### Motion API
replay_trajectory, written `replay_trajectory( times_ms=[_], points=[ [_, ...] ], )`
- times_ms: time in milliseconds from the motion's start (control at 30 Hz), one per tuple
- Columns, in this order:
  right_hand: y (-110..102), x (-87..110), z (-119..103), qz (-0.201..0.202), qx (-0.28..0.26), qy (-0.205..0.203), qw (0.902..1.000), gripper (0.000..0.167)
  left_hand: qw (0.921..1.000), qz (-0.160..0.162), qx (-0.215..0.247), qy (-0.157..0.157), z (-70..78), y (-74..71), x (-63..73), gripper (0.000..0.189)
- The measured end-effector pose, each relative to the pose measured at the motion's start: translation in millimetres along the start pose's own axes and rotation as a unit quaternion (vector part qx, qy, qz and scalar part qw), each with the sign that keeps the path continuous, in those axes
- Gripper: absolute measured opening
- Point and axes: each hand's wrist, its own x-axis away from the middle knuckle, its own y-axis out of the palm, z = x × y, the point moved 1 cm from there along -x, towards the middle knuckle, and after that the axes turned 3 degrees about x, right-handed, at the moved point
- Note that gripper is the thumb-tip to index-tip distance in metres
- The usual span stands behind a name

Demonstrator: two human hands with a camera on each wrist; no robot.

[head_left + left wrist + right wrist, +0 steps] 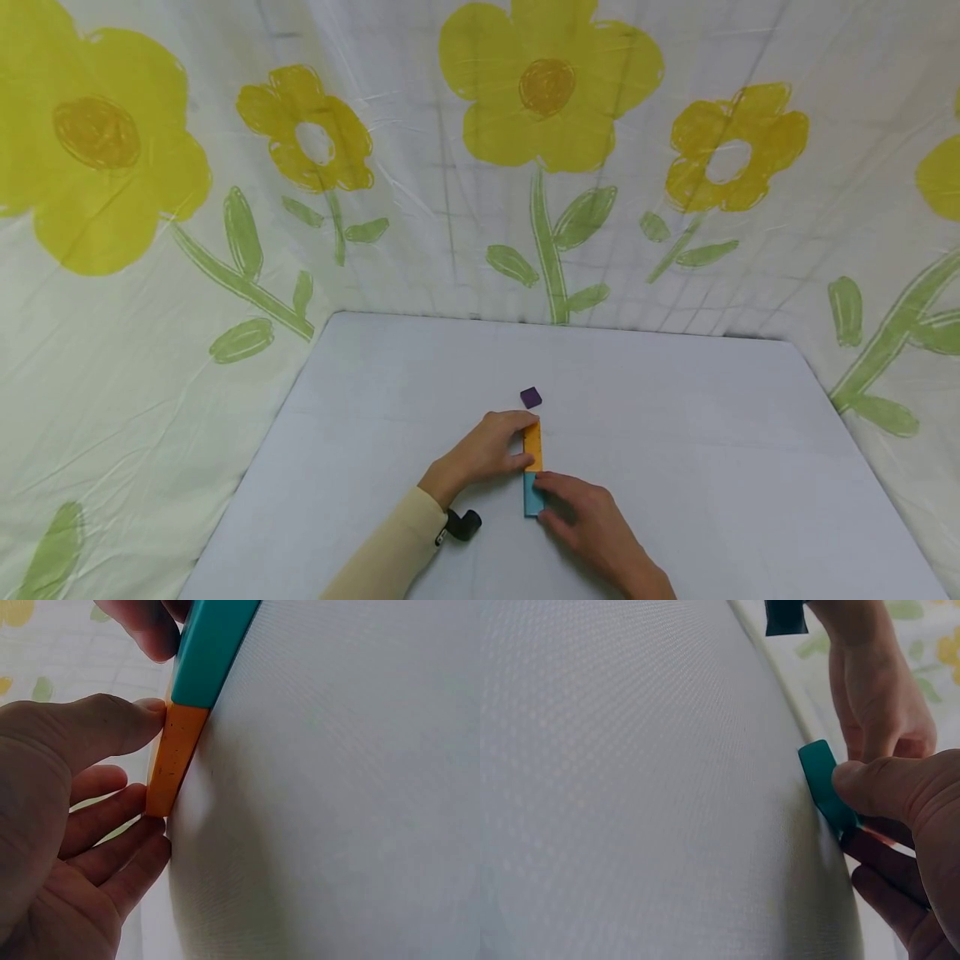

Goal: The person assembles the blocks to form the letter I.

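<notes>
Our left hand [483,451], half closed, pinched the orange block [533,440] at 12 o'clock of the teal block [533,497], which our right hand [597,522] likewise pinched; we judged end-to-end alignment in hand, the next move calling for steady pressure.

The left hand [480,450] hides bits of the orange block [533,442]. Its specks [177,746] are too small to make out. The right hand [588,517] covers some of the blue block [532,498]. The left wrist view's top edge cuts that block off.
</notes>
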Motion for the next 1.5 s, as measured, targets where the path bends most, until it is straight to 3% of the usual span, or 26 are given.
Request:
replay_trajectory(
  times_ms=[733,967,1167,1500],
  points=[
    [-2.1,1.6,-0.1,-0.005,-0.005,0.008,0.9999,0.045,1.0,0.001,-0.007,-0.001,1.2,0.5,4.7,0.061],
    [-9.3,1.6,2.8,0.028,-0.014,0.002,0.9995,0.043,0.9995,0.021,-0.022,0.008,7.5,-8.5,13.7,0.058],
    [-23.4,-4.0,6.2,0.062,-0.014,0.03,0.9975,0.04,0.9992,0.028,-0.027,-0.005,14.4,-15.7,25.6,0.061],
    [-48.4,-18.8,14.6,0.119,0.006,0.015,0.9928,0.038,0.9992,0.011,-0.021,-0.032,20.1,-5.5,44.5,0.068]
  ],
)
